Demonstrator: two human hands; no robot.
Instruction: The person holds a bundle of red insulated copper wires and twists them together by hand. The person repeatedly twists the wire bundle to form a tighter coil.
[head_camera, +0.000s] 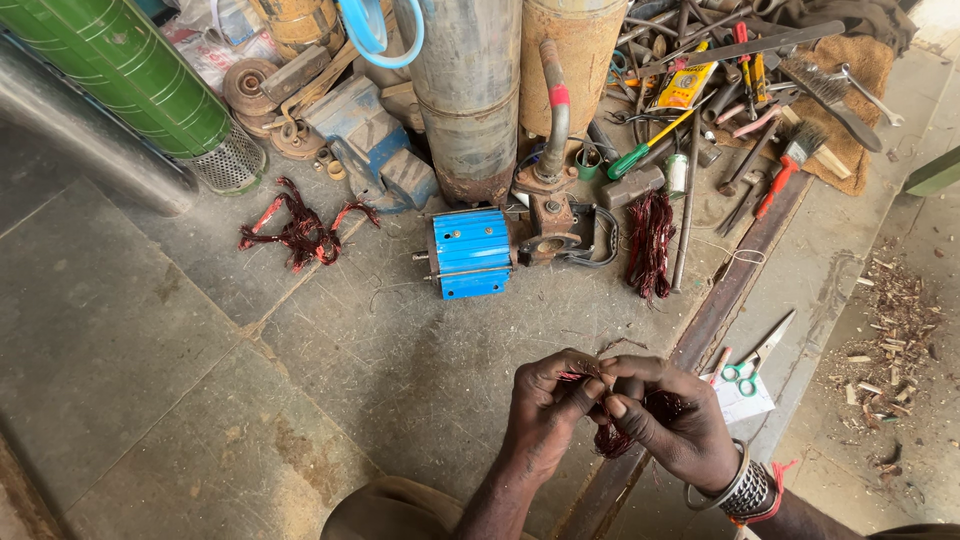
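Currently both hands work a tangle of reddish copper winding wire (612, 435) at lower centre of the frame.

Head view: my left hand (545, 415) pinches strands with fingers closed; my right hand (672, 420) curls shut around the bunch, keeping it taut and off the concrete floor (200, 330). A blue motor (470, 253) lies at centre, with green-handled scissors (750, 365) within reach at the right.

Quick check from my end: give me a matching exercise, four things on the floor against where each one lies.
Things:
1. blue ribbed motor housing
2. green-handled scissors
3. loose reddish copper wire bundle
4. green cylinder with a mesh end

Places:
A. upper left corner
B. right of both hands, on white paper
C. centre, in front of the grey pipe
D. just right of the rusty pump body

Pairs: 1-C, 2-B, 3-D, 4-A
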